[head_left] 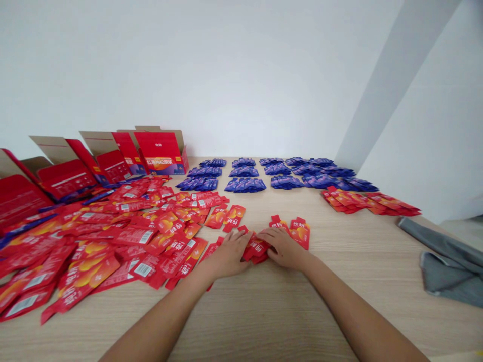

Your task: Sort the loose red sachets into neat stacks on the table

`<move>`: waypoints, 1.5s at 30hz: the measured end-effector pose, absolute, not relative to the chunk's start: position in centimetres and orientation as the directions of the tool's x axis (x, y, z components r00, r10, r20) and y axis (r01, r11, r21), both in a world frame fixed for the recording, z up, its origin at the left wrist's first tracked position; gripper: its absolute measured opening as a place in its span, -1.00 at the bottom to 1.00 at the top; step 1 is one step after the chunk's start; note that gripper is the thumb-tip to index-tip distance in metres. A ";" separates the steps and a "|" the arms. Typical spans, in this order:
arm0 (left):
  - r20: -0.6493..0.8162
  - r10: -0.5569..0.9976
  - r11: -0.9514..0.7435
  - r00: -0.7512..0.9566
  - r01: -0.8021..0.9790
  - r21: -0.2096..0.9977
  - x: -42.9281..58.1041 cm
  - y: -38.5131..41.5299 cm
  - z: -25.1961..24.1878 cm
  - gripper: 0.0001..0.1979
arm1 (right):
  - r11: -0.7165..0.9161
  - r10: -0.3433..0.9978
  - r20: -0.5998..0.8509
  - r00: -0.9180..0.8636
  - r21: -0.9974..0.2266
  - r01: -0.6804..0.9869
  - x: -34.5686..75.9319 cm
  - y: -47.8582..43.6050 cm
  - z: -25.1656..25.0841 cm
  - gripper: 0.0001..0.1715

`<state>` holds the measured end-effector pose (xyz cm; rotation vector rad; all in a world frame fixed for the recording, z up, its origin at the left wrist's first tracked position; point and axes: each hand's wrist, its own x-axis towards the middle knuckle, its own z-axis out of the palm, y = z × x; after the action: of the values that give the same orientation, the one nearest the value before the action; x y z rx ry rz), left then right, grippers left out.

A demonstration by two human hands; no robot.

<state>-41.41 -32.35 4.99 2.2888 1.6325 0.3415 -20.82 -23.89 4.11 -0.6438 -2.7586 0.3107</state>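
Between my two hands lies a small bunch of red sachets (pixel 257 248) with orange print, low over the wooden table. My left hand (pixel 231 255) grips its left side, the fingers bent over the edge and the thumb near the front. On the other side my right hand (pixel 286 248) has its fingers curled over the same sachets. Just beyond the right hand, a single red sachet (pixel 301 231) lies flat, with another partly hidden beside it. Left of my left hand spreads a large loose heap of red sachets (pixel 132 234), some showing barcodes.
Open red cartons (pixel 160 151) stand in a row at the back left. Blue sachets (pixel 245 185) lie in several bundles along the back. Bundles of red sachets (pixel 370 201) rest at the right. A grey cloth (pixel 449 271) lies at the right table edge.
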 end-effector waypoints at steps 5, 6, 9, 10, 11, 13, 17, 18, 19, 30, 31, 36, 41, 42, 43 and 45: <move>0.044 0.951 -0.305 0.306 0.910 0.281 -41.4 -32.2 5.3 -0.48 | 0.877 0.456 0.335 -0.824 -0.326 0.353 -20.7 -23.1 3.7 -0.52; 0.056 0.955 -0.296 0.292 0.915 0.274 -41.5 -32.1 5.3 -0.50 | 0.873 0.467 0.370 -0.803 -0.338 0.352 -20.6 -22.9 3.7 -0.55; 0.100 0.968 -0.250 0.231 0.924 0.288 -42.3 -31.7 5.4 -0.57 | 0.859 0.505 0.474 -0.722 -0.363 0.362 -20.1 -22.5 3.9 -0.65; 0.128 0.972 -0.228 0.197 0.920 0.319 -42.5 -31.7 5.4 -0.58 | 0.852 0.518 0.504 -0.691 -0.372 0.368 -20.0 -22.4 4.0 -0.67; 0.167 0.974 -0.206 0.153 0.906 0.369 -42.6 -31.6 5.5 -0.60 | 0.845 0.532 0.529 -0.661 -0.380 0.376 -19.9 -22.4 4.1 -0.69; 0.263 0.964 -0.179 0.047 0.845 0.503 -42.6 -31.6 5.8 -0.63 | 0.826 0.563 0.567 -0.601 -0.393 0.403 -19.8 -22.7 4.4 -0.69; 0.380 0.914 -0.190 -0.143 0.677 0.711 -41.7 -31.9 6.2 -0.79 | 0.775 0.625 0.610 -0.487 -0.405 0.486 -20.2 -23.8 4.9 -0.67; 0.398 0.898 -0.195 -0.188 0.642 0.742 -41.4 -32.0 6.2 -0.83 | 0.763 0.636 0.612 -0.470 -0.407 0.503 -20.3 -24.1 5.0 -0.66; 0.415 0.879 -0.199 -0.235 0.610 0.767 -41.2 -32.0 6.2 -0.88 | 0.753 0.646 0.610 -0.459 -0.409 0.515 -20.4 -24.3 5.1 -0.65; -0.049 0.999 0.049 -0.007 0.005 0.999 -39.3 -31.6 5.6 -0.43 | 0.801 0.595 0.489 -0.638 -0.305 0.515 -20.5 -24.9 4.8 -0.47; -0.120 0.991 0.127 0.059 -0.119 0.985 -39.0 -31.5 5.4 -0.40 | 0.850 0.526 0.479 -0.703 -0.267 0.455 -20.8 -25.4 4.8 -0.44; -0.192 0.980 0.139 -0.048 -0.527 0.839 -38.9 -31.6 5.4 -0.67 | 0.981 0.168 0.563 -0.809 -0.179 0.079 -22.4 -27.4 5.2 -0.51; -0.123 0.983 0.037 -0.137 -0.507 0.861 -39.5 -31.6 6.0 -0.69 | 0.893 0.431 0.656 -0.620 -0.406 0.192 -22.6 -27.1 5.2 -0.60; -0.099 0.985 0.019 -0.142 -0.478 0.878 -39.5 -31.6 6.0 -0.66 | 0.832 0.539 0.616 -0.574 -0.494 0.251 -22.6 -26.9 5.1 -0.59; -0.085 0.985 0.010 -0.148 -0.447 0.894 -39.5 -31.6 5.9 -0.63 | 0.755 0.633 0.545 -0.549 -0.591 0.284 -22.7 -26.8 5.0 -0.59; -0.089 0.984 0.025 -0.152 -0.381 0.924 -39.3 -31.6 5.8 -0.61 | 0.561 0.747 0.330 -0.576 -0.779 0.281 -22.9 -26.7 4.8 -0.62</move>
<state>-39.33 -31.59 5.76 0.7933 1.0584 1.4439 -22.90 -26.68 4.79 -0.8206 -2.1310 0.9059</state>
